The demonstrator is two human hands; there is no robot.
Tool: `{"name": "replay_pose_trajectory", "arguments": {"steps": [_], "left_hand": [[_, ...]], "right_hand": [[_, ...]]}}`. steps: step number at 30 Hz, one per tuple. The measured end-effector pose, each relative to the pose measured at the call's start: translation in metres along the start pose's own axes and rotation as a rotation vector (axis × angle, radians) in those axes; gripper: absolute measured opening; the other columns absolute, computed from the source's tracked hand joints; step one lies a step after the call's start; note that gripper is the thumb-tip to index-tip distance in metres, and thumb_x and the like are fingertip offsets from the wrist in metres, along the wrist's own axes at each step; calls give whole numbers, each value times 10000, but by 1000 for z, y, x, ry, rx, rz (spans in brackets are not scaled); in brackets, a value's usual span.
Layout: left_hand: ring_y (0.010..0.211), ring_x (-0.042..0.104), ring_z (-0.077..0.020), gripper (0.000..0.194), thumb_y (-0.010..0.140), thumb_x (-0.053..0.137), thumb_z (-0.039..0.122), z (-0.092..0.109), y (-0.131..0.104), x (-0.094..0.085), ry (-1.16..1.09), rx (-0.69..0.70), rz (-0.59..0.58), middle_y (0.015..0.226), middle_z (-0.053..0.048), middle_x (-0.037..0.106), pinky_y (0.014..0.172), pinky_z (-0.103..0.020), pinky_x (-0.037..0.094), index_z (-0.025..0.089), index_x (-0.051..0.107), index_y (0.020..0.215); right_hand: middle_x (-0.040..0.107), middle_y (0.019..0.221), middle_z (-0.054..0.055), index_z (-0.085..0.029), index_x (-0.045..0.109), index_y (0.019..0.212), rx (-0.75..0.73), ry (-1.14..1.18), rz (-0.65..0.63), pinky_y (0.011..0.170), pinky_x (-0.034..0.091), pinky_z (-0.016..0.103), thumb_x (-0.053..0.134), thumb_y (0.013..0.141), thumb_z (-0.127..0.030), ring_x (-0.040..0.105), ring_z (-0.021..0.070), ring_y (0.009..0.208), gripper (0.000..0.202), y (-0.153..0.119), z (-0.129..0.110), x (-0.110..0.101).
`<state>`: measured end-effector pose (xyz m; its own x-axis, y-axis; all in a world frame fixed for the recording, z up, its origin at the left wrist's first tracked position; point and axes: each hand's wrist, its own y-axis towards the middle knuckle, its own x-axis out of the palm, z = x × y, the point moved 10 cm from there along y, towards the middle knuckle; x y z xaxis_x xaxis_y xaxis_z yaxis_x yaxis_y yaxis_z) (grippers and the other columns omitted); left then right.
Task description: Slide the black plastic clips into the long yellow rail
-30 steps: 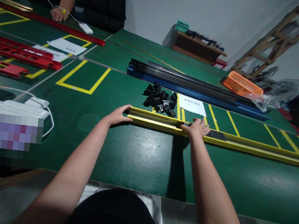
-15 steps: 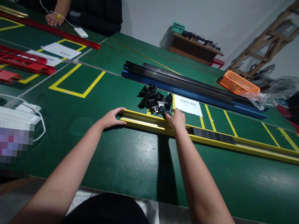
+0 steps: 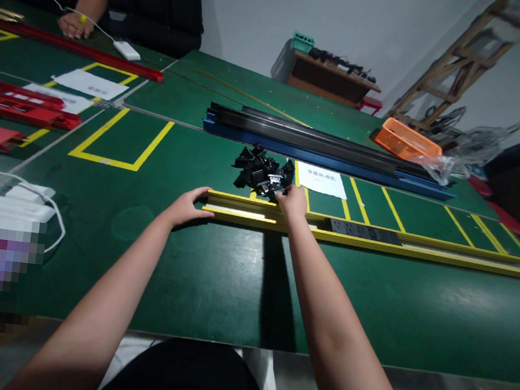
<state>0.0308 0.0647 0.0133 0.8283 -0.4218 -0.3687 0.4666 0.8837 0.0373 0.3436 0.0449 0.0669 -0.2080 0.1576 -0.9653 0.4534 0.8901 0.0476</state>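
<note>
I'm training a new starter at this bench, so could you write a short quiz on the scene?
1. True or false: the left hand holds the yellow rail at its middle.
2. What sits in the rail's channel?
A) White paper
B) Black strip
C) Orange basket
3. Fill in: the right hand is at the edge of a pile of ____ parts.
Key: 1 false; 2 B; 3 black.

A green table (image 3: 213,277) bears a yellow rail (image 3: 239,208) and black parts (image 3: 257,173).

A long yellow rail (image 3: 422,255) holds black modules (image 3: 363,232), roughly parallel to the table's (image 3: 211,290) near edge; black parts (image 3: 262,173) lie heaped beyond.
</note>
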Motion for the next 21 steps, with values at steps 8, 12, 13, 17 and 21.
{"name": "replay_pose_trajectory", "arguments": {"steps": [8,12,13,17,21], "left_hand": [[1230,465,-272,751,576,734,388,16,-6,-1,-52,74,61,1314,-114,506,1074,-462,331,199,464,1250],[1164,514,-224,533,684,656,367,30,-15,-20,-210,160,331,1247,-118,540,1037,-410,383,180,504,1160],[1112,543,-209,502,685,657,345,31,-18,-26,-230,160,417,1216,-116,550,1010,-402,410,177,511,1135],[898,593,-144,421,645,677,231,37,-21,-33,-309,138,592,1013,-76,591,911,-364,478,163,534,1036],[777,588,-109,312,649,658,186,53,-13,-27,-374,142,600,833,-23,572,854,-338,496,153,555,942]], "right_hand": [[516,1063,100,-195,551,1100,-298,278,184,814,453,336,507,808,-379,532,204,930,348,-31,-40,-33],[494,1090,110,-185,469,1225,-482,514,179,816,476,337,503,821,-349,532,186,907,437,-51,-67,-33],[487,1098,111,-188,465,1235,-511,550,168,820,480,340,508,817,-338,532,187,915,446,-55,-72,-30],[473,1082,92,-208,504,1198,-572,639,101,836,492,335,539,790,-302,537,173,909,420,-65,-89,-14],[463,1075,80,-200,516,1175,-595,756,101,847,496,310,547,780,-285,545,150,895,405,-69,-101,-10]]}}
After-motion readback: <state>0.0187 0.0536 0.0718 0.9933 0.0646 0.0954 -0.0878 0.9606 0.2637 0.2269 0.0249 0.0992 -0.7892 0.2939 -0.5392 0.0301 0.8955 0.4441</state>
